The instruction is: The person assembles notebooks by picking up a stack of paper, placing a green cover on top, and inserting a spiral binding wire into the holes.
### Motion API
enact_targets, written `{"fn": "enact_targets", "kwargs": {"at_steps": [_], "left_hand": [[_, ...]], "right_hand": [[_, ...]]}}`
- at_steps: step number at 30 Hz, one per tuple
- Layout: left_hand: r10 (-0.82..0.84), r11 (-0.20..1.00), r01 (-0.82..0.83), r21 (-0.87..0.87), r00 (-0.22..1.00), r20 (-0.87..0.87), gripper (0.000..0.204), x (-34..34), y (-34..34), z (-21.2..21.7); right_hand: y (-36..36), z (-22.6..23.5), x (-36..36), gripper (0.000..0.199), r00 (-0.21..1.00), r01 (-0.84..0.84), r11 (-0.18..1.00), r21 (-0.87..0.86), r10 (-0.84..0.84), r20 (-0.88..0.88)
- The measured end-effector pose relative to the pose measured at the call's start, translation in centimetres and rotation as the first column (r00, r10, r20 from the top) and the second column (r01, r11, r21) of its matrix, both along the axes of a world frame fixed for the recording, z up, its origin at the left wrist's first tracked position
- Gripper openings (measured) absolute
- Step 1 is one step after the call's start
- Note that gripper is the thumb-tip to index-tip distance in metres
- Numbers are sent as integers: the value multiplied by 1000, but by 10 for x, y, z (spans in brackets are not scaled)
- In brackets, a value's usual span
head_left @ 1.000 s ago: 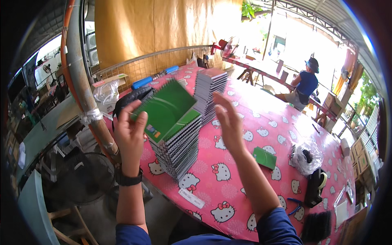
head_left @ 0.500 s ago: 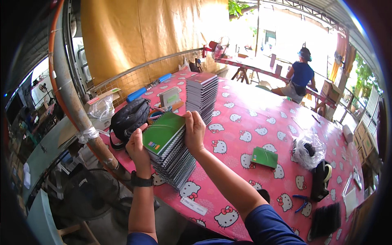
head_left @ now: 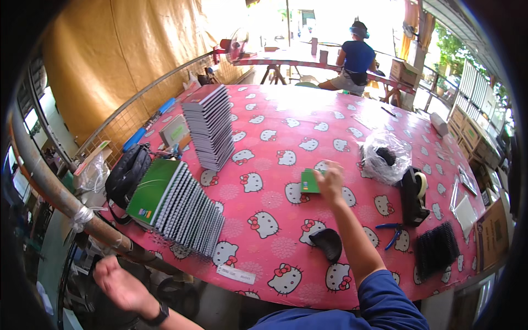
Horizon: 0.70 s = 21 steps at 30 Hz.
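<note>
Right hand [head_left: 330, 182] overlaps a small green rectangular notebook [head_left: 309, 183] (finger grip unclear); left hand [head_left: 122, 283], near left, fingers loosely open.

- Pink patterned counter [head_left: 286, 208], below the right grip [head_left: 330, 184]
- Green notebook [head_left: 308, 182], partly hidden under that grip
- Green-topped notebook stack [head_left: 181, 201] and second notebook stack [head_left: 209, 132], left of it
- Plastic bag [head_left: 391, 174], tape dispenser [head_left: 411, 199], blue pliers [head_left: 396, 230], black bundle [head_left: 436, 251], right of it
</note>
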<state>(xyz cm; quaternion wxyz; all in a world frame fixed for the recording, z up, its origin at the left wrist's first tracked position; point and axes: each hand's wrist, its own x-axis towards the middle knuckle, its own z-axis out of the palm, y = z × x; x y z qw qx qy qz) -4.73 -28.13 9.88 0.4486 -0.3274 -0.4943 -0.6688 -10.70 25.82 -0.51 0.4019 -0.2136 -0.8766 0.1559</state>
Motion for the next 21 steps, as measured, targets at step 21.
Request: {"fn": "enact_targets", "kwargs": {"at_steps": [21], "left_hand": [[-246, 186, 107, -977, 967, 59, 42, 72, 300, -74]], "right_hand": [[-61, 8, 270, 24, 878, -457, 814, -360, 476, -39]]}}
